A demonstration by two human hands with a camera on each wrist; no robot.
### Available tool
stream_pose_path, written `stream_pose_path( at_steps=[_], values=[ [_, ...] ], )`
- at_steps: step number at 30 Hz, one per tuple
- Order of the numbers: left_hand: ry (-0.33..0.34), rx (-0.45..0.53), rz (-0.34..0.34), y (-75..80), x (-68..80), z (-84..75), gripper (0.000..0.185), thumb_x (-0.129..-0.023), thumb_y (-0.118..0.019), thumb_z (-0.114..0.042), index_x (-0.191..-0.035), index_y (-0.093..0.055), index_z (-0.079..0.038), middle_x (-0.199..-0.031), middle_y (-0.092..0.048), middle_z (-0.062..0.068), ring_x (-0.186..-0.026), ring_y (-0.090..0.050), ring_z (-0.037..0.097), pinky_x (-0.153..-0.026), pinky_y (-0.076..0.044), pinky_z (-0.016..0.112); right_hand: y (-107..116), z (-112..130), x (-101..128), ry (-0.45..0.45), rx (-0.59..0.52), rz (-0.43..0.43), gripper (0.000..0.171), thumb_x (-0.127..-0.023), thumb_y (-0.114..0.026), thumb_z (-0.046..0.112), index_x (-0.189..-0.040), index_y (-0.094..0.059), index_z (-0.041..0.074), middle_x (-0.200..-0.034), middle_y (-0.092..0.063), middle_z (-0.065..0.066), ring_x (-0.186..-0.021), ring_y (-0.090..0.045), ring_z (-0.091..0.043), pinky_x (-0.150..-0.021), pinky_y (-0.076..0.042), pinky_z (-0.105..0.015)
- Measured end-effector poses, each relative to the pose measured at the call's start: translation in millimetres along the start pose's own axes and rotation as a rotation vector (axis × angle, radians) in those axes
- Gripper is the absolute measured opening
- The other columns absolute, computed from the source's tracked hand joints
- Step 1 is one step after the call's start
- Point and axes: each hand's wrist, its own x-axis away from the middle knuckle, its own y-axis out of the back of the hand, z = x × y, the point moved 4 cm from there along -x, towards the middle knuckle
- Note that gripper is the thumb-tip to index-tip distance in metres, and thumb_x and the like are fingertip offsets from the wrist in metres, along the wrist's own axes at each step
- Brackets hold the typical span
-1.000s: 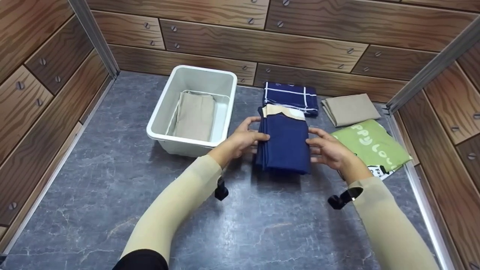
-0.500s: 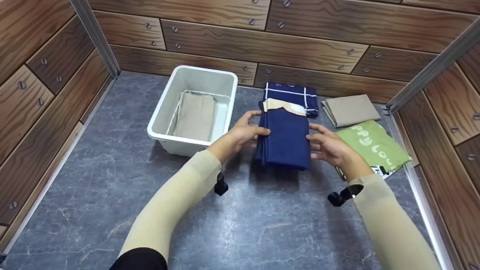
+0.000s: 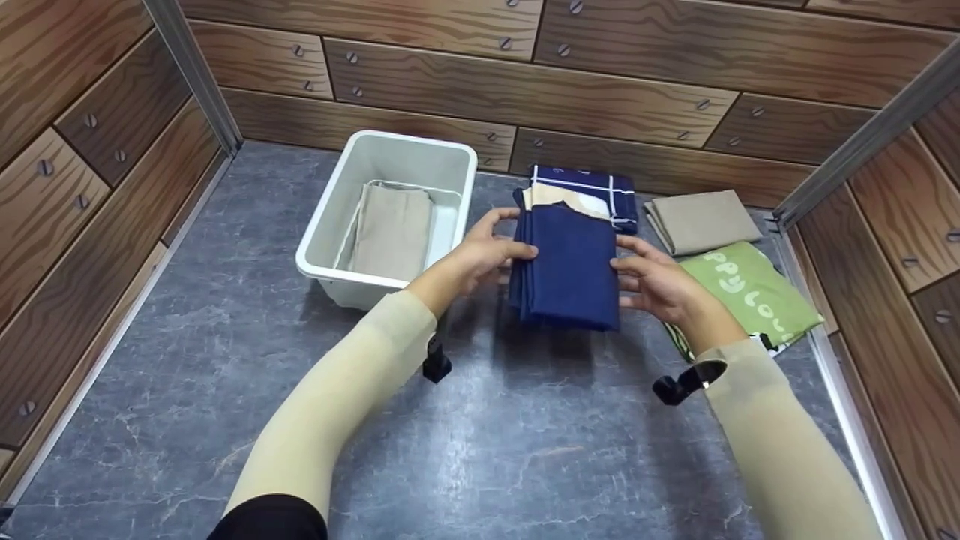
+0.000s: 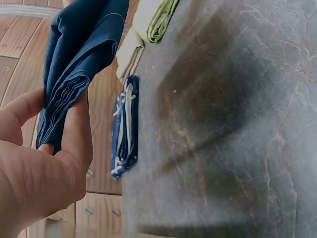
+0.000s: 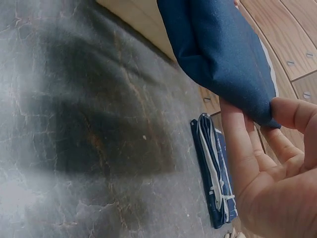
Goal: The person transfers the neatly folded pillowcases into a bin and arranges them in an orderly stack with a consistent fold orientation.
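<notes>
Both hands hold one folded navy cloth (image 3: 568, 266) between them, raised off the grey counter (image 3: 480, 450). Left hand (image 3: 480, 259) pinches the cloth's left edge, thumb on top and fingers beneath; the left wrist view shows the layered edge clamped between thumb and fingers. Right hand (image 3: 652, 283) grips the right edge likewise, thumb above and fingers curled under. The cloth hangs between the two hands, just right of the white bin (image 3: 330, 247), which contains a folded beige cloth (image 3: 390, 229). Behind the held cloth lies a navy checked cloth (image 3: 592, 187) on the counter. Right of it lie a tan folded cloth (image 3: 701, 219) and a green printed cloth (image 3: 754, 289).
</notes>
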Motion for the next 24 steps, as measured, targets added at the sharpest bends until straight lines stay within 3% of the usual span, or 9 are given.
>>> stream_pose_path(
  at_steps=[10,24],
  values=[
    [-0.009,0.042,0.011,5.4,6.9,-13.3,0.078,-0.085,-0.073,0.001,-0.147,-0.036,-0.026,-0.124,-0.060,0.015,-0.091,-0.070,0.028,-0.078,-0.061,0.045,-9.5,7.9,-1.7,0.005,-0.008,0.001,0.049,-0.103,-0.051,0.009,-0.146,-0.032,0.024,-0.107,-0.068,0.000,-0.094,-0.068,-0.018,-0.078,-0.058,-0.039],
    [-0.028,0.007,0.006,12.7,12.3,-25.6,0.077,-0.085,-0.074,-0.001,-0.147,-0.037,-0.027,-0.125,-0.060,0.014,-0.097,-0.069,0.030,-0.078,-0.061,0.044,-19.3,19.4,-2.7,0.027,-0.001,0.003,0.039,-0.102,-0.051,0.009,-0.136,-0.038,0.024,-0.103,-0.067,-0.001,-0.090,-0.068,-0.018,-0.076,-0.057,-0.037]
  ],
)
